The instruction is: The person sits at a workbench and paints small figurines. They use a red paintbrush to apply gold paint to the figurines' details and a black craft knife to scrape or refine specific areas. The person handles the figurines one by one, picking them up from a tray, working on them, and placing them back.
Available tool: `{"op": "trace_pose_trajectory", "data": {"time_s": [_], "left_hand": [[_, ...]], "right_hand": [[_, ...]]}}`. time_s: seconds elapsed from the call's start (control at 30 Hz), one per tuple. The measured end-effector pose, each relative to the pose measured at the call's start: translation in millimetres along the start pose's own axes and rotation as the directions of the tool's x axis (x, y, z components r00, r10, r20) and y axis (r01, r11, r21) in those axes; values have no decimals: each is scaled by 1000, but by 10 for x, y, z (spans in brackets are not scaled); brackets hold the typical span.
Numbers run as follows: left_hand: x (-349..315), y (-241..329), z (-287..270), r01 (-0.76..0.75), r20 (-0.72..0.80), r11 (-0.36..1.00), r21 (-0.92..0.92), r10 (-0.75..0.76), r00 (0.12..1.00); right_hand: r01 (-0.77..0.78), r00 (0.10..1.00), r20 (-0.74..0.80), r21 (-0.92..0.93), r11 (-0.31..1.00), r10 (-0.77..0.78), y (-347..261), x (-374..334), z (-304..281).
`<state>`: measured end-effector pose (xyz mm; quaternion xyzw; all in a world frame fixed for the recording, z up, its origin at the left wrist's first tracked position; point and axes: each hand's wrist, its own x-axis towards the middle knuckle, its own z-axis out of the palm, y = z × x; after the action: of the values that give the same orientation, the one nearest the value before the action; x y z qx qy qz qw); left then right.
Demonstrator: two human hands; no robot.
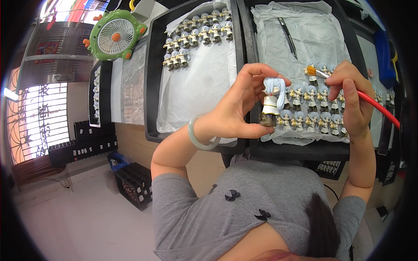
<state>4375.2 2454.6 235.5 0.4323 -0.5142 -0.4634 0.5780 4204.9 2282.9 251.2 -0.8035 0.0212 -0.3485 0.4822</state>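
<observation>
"So, what are your hands holding?"

"My left hand (235, 104) is holding a blue-haired figurine (273, 96) between a thumb at its base and a curved index finger by its head, while my closed right hand (356, 98) is pinching an orange-bristled brush (311, 71)."

"And what's lying around them?"

"Smaller-looking figurines (311, 95) are resting in rows between my hands, in a paper-lined black tray (300, 151). Slim dark tweezers (287, 38) are lying beyond my hands, and another black tray (151, 87) is sitting left of my left hand, holding more rows."
</observation>
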Motion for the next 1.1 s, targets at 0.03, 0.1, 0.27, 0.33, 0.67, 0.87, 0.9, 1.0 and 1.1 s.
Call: {"op": "trace_pose_trajectory", "data": {"time_s": [0.03, 0.1, 0.27, 0.33, 0.67, 0.87, 0.9, 1.0, 1.1], "left_hand": [[-5, -14, -7, -9, 6, 1000, 29, 9, 1000], [-13, -29, -10, -14, 15, 996, 85, 13, 1000], [-14, -2, 2, -130, -2, 872, 472, 149, 989], [-12, 16, 7, -150, 1, 766, 625, 192, 981], [-29, 35, 19, -87, -5, 574, 814, 156, 988], [-20, 53, 34, -62, -10, 565, 822, 122, 992], [-18, 58, 31, -57, -10, 565, 823, 114, 993], [-15, 54, 27, -60, -1, 560, 826, 107, 994], [-17, 20, 10, -42, -7, 594, 804, 80, 997]], "right_hand": [[-6, 1000, -6, 4, 1000, 6, -2, 1, 3], [-2, 1000, -3, 2, 1000, 2, -2, 2, 11], [-16, 1000, -3, 11, 1000, 16, -3, -6, 14], [-20, 1000, 1, 14, 1000, 20, -3, -7, 12], [-14, 999, 39, 20, 1000, 13, -5, -13, 48], [-20, 999, 44, 30, 999, 19, 0, -21, 50], [-22, 999, 44, 31, 999, 20, -1, -21, 51], [-26, 999, 47, 32, 999, 24, -3, -26, 54], [-45, 998, 42, 35, 998, 44, -6, -26, 52]]}}
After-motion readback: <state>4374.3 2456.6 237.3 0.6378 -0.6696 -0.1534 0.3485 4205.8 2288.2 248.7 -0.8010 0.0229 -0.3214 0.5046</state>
